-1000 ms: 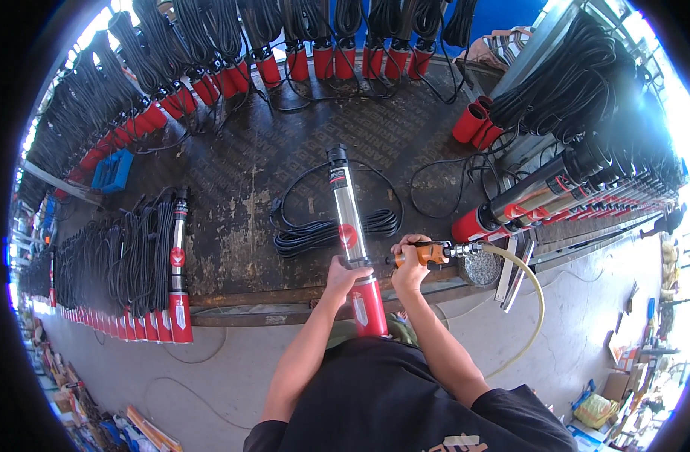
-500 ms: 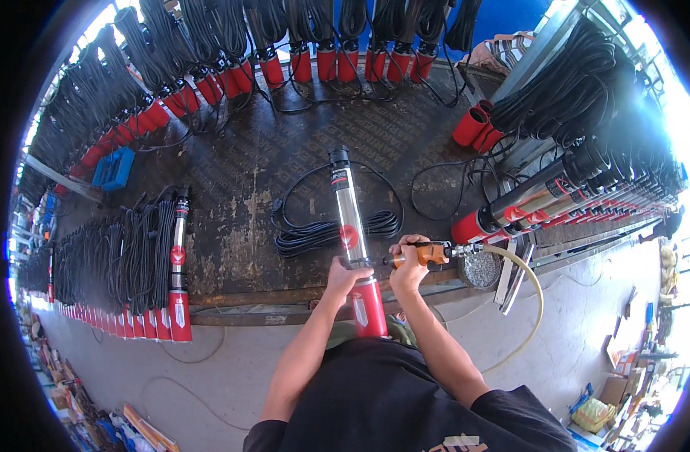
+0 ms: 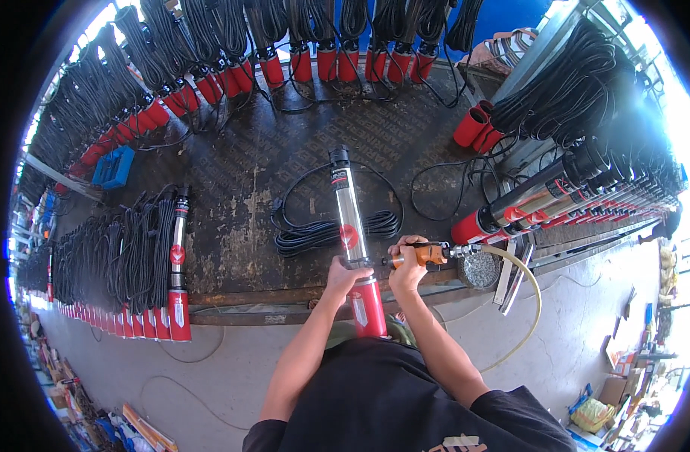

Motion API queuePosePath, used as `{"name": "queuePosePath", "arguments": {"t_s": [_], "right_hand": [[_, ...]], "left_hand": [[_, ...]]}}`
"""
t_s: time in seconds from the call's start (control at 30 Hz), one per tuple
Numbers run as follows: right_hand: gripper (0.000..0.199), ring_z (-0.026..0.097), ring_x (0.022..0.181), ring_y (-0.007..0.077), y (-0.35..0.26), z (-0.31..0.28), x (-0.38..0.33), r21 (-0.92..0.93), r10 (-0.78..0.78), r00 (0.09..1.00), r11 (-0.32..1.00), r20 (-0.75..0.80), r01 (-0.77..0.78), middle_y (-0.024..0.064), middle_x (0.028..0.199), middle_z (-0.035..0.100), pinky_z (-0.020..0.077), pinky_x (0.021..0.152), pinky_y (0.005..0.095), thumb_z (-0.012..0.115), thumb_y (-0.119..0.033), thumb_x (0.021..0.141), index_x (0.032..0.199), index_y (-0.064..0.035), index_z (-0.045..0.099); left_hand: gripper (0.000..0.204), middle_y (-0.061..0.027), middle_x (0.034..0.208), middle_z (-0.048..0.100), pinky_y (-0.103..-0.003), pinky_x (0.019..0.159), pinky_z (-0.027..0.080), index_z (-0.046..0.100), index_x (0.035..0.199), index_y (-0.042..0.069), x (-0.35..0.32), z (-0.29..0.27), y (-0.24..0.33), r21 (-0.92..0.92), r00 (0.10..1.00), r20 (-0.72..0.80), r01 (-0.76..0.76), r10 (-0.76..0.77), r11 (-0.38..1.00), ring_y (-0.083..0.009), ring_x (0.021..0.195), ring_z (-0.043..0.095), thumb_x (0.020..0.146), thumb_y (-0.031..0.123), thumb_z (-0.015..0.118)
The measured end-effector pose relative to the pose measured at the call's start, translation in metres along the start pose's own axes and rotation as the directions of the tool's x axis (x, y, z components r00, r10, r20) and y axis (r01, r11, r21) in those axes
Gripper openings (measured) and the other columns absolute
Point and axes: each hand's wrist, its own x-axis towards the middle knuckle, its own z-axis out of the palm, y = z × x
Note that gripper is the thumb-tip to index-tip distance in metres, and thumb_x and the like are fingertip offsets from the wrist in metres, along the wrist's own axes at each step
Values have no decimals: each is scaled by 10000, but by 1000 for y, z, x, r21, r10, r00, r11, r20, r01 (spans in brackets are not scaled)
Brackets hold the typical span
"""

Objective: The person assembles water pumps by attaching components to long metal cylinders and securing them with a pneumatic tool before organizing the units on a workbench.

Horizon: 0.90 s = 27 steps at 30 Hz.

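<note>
At far left, red-capped pumps [image 3: 178,260] lie beside black cable bundles. The left hand [image 3: 345,277] grips a cylindrical pump [image 3: 352,233], shiny steel above its red end, lengthwise on the worn checker-plate bench [image 3: 239,188], black tip pointing away. The right hand [image 3: 407,270] holds an orange-handled tool [image 3: 424,255], seemingly touching the pump.

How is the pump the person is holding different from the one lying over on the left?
The held pump lies alone mid-table, its black cable spread beside it; the left pump sits among bundled cables. The left hand grips the held pump; nothing touches the left pump. Both are silver tubes with red ends.
</note>
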Motion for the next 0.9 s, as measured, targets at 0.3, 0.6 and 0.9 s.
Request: {"name": "queuePosePath", "arguments": {"t_s": [0.3, 0.6, 0.9], "right_hand": [[223, 510, 656, 185, 1, -2, 4, 7, 6, 1000, 1000, -21, -6, 82, 844, 522, 480, 691, 366, 525, 65, 779, 956, -70, 507], [203, 556, 664, 201, 1, 1, 2, 1, 16, 1000, 1000, 4, -16, 93, 811, 544, 511, 682, 346, 524, 65, 802, 963, -55, 494], [227, 566, 689, 195, 6, -7, 2, -41, -30, 997, 999, 72, 33, 96, 853, 548, 515, 693, 346, 507, 85, 808, 980, -61, 488]], "left_hand": [[696, -150, 1045, 646, -393, 819, 568, 490, 1191, -10, -7, 2, 10, 12, 1000, -6, 29, -29, 1000, -244, 902, 685, 630, 101, 887], [753, -160, 1001, 650, -418, 804, 592, 439, 1219, -18, -7, 1, 10, 32, 1000, 3, 8, -8, 999, -265, 853, 704, 634, 110, 895], [686, -153, 1024, 647, -374, 778, 582, 479, 1182, -19, -10, 5, 13, -7, 1000, -9, 12, -12, 1000, -241, 870, 692, 631, 72, 877]]}}
